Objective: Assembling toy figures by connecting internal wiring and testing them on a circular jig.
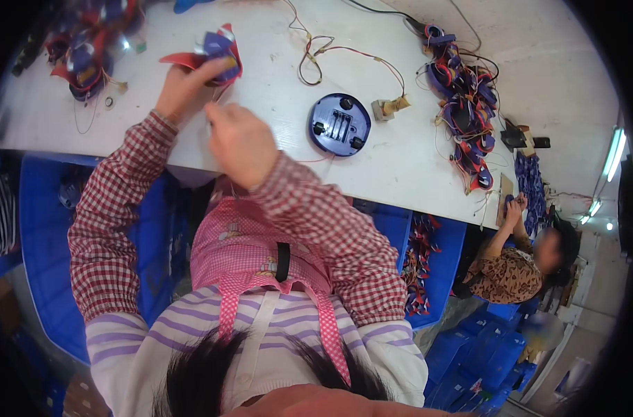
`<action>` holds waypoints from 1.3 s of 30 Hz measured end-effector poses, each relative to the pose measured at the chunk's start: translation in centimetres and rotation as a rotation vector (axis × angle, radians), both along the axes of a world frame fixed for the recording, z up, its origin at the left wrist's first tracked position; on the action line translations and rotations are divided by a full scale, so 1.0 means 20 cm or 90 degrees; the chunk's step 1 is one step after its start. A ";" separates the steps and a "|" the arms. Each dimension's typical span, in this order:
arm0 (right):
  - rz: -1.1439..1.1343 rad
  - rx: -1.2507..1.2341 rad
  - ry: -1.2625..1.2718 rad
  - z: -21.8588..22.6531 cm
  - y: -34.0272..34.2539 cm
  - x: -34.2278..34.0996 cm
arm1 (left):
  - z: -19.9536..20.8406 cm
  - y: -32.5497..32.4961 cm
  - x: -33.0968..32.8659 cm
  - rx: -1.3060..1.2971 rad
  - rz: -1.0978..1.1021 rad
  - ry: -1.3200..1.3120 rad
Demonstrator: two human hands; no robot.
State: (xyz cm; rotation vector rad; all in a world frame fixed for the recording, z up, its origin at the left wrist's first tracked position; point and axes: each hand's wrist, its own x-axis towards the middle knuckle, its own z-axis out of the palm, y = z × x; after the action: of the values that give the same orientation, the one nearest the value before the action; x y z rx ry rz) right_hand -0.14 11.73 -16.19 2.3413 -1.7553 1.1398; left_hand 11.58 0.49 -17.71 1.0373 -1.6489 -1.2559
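My left hand (pixel 186 89) is closed on a purple and red plastic toy part (pixel 221 46), held above the white table. The part has pointed red edges and looks slightly blurred. Just below it, my right hand (pixel 244 144) is closed in a pinch. A thin reddish wire seems to run from the part toward those fingers, but what they hold is too small to make out. To the right of my hands lies a round dark-purple battery housing (pixel 339 125) with its slotted side up. Beside it sits a small tan connector block (pixel 390 107) on a red and black wire (pixel 362 53).
Similar red and purple parts (pixel 84 59) are heaped at the far left of the white table (pixel 261 76). More assembled parts (pixel 464 104) form a row at the right. Blue bins (pixel 436 271) stand below the edge. A co-worker (pixel 514 267) handles something at the table's right end.
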 end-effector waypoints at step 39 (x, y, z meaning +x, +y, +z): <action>0.295 0.270 -0.417 0.48 0.16 0.05 | 0.36 1.03 1.36 -0.063 0.253 0.389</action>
State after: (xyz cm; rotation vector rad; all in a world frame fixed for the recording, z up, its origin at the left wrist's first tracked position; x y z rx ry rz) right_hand 0.90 14.99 -6.65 2.9753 -1.7913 1.9587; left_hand 38.74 21.07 -10.55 0.7653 -0.9702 -1.0673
